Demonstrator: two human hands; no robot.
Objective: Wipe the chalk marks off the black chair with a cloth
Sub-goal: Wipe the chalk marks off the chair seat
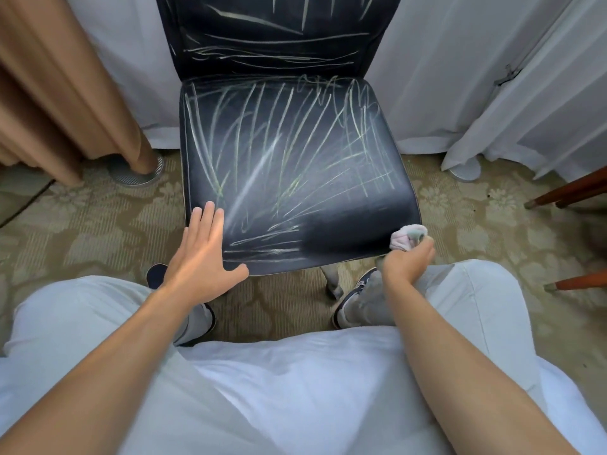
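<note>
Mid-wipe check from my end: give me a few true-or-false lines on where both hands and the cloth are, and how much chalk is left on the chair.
1. The right hand grips the cloth. True.
2. The cloth is at the seat's back edge. False: it is at the front right corner of the seat.
3. The left hand lies flat on the seat. True.
4. The backrest is chalk-free. False: chalk marks cross backrest and seat.

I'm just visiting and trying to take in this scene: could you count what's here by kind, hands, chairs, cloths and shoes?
Hands: 2, the left hand flat on the seat and the right hand gripping the cloth
Chairs: 1, the black chair with chalk marks
Cloths: 1, the cloth at the seat's front corner
Shoes: 2, one shoe and another shoe
Total: 6
</note>
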